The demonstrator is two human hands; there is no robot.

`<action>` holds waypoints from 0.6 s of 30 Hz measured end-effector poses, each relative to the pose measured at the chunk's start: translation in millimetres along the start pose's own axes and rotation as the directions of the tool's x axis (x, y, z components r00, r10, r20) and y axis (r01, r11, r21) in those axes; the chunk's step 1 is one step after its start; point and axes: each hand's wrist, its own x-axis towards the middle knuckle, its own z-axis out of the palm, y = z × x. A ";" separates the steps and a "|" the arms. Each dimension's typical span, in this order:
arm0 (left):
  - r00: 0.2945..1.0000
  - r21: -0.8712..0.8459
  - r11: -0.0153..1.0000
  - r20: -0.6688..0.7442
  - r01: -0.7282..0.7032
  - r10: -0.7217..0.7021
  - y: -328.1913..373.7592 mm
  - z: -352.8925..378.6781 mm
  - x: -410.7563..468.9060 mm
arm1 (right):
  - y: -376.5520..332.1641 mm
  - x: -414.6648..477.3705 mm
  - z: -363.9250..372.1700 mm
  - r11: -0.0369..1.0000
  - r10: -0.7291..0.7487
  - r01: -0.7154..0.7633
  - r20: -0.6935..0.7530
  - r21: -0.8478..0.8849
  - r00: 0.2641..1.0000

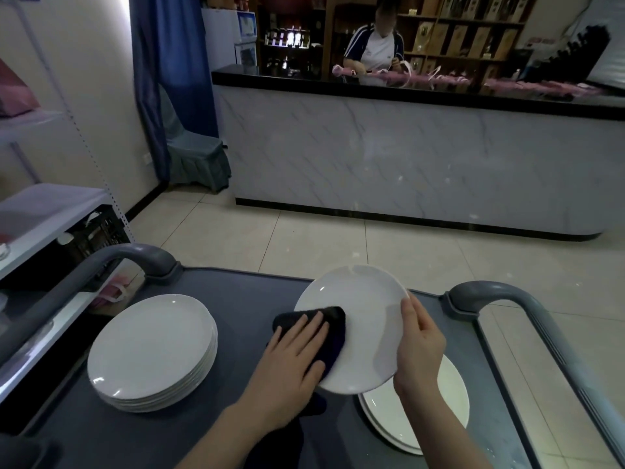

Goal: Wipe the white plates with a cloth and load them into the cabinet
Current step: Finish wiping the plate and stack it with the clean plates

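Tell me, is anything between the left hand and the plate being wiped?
Only the dark cloth, which the left hand presses flat against the held plate. The right hand grips the plate's rim directly, with nothing between.

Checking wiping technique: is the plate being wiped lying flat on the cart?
No, the right hand holds the plate tilted above the cart while the left hand presses the cloth on it.

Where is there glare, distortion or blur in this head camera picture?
Head view: small glints sit on the plate stack and the held plate; the wide lens bows the counter and cart handles; pale specks dot the middle; the far shelves look soft.
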 end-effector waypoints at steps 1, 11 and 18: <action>0.999 0.004 0.999 0.015 -0.036 0.036 6.7 3.5 -6.4 | -0.6 1.3 0.5 1.000 0.000 0.000 -0.019 0.009 1.000; 0.994 -0.063 0.992 -0.016 -0.109 0.108 45.7 1.0 34.5 | 13.4 -23.5 11.6 0.999 0.044 -0.044 0.024 0.015 0.999; 0.992 -0.071 0.992 -0.062 0.102 -0.107 4.4 -3.7 49.0 | 3.9 -18.6 3.4 1.000 0.001 -0.001 0.026 -0.027 1.000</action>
